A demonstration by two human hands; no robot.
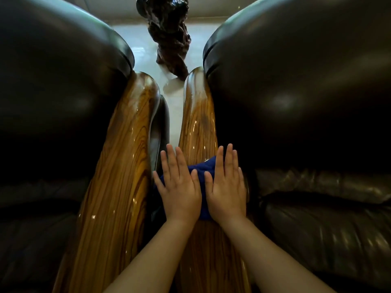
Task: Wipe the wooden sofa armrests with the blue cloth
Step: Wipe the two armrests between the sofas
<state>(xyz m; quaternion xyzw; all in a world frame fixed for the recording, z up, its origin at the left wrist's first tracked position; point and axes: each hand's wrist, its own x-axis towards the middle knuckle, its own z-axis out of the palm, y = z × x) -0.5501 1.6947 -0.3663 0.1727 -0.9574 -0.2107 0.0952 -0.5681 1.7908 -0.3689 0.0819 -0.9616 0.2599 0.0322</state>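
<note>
Right wooden armrest [198, 123]: blue cloth [203, 172] on top.

Both forearms bare, reaching forward from bottom of view, roughly parallel. Left hand [179, 187] flat, palm down, fingers extended and slightly spread. Right hand [226, 185] likewise flat, fingers straight, close together. Thumbs nearly touching, possibly apart; hard to tell.

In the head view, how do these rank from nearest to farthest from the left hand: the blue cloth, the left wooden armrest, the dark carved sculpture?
1. Blue cloth: directly under the left hand.
2. Left wooden armrest: beside the hand, on its left.
3. Dark carved sculpture: far ahead, on the pale floor.
</note>
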